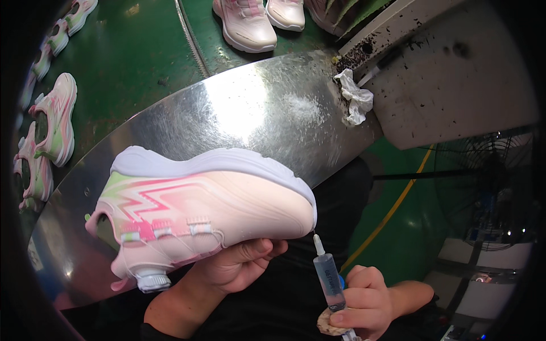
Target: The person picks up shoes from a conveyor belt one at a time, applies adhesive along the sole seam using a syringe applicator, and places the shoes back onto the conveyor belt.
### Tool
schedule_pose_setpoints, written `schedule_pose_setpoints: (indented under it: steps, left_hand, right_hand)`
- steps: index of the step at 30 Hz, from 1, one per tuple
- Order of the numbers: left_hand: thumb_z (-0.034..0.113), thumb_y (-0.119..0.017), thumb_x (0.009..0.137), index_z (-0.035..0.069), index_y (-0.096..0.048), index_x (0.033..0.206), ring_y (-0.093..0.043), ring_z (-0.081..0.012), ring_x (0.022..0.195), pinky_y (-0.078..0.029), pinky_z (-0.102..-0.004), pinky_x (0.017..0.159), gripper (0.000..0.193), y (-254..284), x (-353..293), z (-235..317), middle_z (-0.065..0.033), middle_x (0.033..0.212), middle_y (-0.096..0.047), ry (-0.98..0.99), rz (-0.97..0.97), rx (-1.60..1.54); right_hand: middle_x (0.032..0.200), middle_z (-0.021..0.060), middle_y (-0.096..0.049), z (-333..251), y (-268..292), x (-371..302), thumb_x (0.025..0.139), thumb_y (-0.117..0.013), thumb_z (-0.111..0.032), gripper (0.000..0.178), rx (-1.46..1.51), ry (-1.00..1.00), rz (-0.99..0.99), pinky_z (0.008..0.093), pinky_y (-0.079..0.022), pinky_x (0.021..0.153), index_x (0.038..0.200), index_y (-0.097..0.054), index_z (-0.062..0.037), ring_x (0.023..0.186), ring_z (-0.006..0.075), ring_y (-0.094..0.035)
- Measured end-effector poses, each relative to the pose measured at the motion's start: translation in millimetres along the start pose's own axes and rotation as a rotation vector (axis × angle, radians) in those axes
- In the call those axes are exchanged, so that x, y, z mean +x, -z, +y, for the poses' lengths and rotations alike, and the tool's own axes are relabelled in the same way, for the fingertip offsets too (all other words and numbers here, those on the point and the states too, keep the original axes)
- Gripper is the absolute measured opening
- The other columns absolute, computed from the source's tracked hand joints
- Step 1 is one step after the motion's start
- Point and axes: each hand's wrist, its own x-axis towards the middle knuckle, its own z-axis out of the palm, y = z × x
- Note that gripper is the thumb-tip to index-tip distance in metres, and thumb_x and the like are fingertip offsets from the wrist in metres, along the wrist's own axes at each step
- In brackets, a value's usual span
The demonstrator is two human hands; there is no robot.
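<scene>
A pink and cream sneaker [239,204] with a white sole and a dial lace closure lies on its side in the air, toe to the right. My left hand [236,264] grips it from below, thumb and fingers closed at the forefoot; part of the hand is hidden behind the shoe. In my right hand [367,304] is a clear syringe [329,278], pointing up. Its fine tip meets the toe end of the shoe, at the seam between upper and sole. A tan wrapping sits around the syringe's lower end, under my fingers.
Behind the shoe is a shiny metal sheet [187,119] with white scratches. A crumpled white tissue [355,96] lies at its far right, by a dirty grey panel [455,85]. More sneakers [247,25] stand on the green surface [142,62], several along the left. A fan [489,165] is at right.
</scene>
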Motion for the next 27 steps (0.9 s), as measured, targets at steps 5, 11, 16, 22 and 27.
schedule_pose_setpoints:
  steps: [5, 11, 16, 22, 27]
  left_hand:
    - [0.002, -0.060, 0.086, 0.004, -0.045, 0.131, -0.053, -0.0315, 0.118, -0.055, -0.0320, 0.088, 0.047, 4, -3, 0, -0.0175, 0.118, -0.058, 0.043, -0.054, 0.000]
    - [0.008, -0.057, 0.090, 0.001, -0.053, 0.123, -0.049, -0.0334, 0.122, -0.054, -0.0309, 0.088, 0.034, -4, -8, 0, -0.0199, 0.121, -0.057, 0.021, -0.055, -0.010]
    - [0.010, -0.056, 0.091, 0.001, -0.051, 0.125, -0.048, -0.0328, 0.124, -0.053, -0.0317, 0.090, 0.036, -5, -6, 0, -0.0192, 0.122, -0.057, 0.036, -0.057, -0.002]
    - [0.011, -0.057, 0.091, 0.000, -0.048, 0.128, -0.048, -0.0324, 0.123, -0.054, -0.0317, 0.090, 0.040, -7, -4, 1, -0.0195, 0.122, -0.057, 0.036, -0.058, -0.007]
    - [0.011, -0.058, 0.090, 0.001, -0.047, 0.128, -0.049, -0.0317, 0.122, -0.054, -0.0314, 0.089, 0.041, -5, 0, 3, -0.0196, 0.123, -0.056, 0.058, -0.051, 0.001]
  right_hand:
    - [0.090, 0.0062, -0.060, 5, -12, -3, 0.074, -0.067, -0.055, 0.064, -0.142, 0.016, -0.001, 0.0345, -0.032, 0.059, 0.106, -0.056, -0.0013, 0.068, 0.0204, -0.049]
    - [0.090, 0.0098, -0.059, 8, -20, -2, 0.073, -0.068, -0.054, 0.062, -0.226, 0.064, 0.017, 0.0342, -0.034, 0.057, 0.107, -0.057, -0.0031, 0.065, 0.0212, -0.047]
    - [0.089, 0.0113, -0.058, 16, -28, -11, 0.073, -0.068, -0.053, 0.061, -0.263, 0.092, 0.050, 0.0347, -0.033, 0.057, 0.107, -0.057, -0.0033, 0.064, 0.0220, -0.045]
    - [0.092, 0.0053, -0.057, 17, -35, -16, 0.075, -0.070, -0.049, 0.054, -0.323, 0.025, 0.072, 0.0317, -0.032, 0.062, 0.113, -0.053, -0.0144, 0.077, 0.0198, -0.040]
    - [0.088, 0.0122, -0.058, 19, -31, -6, 0.074, -0.067, -0.053, 0.060, -0.343, 0.101, 0.061, 0.0358, -0.032, 0.057, 0.105, -0.056, -0.0026, 0.063, 0.0229, -0.043]
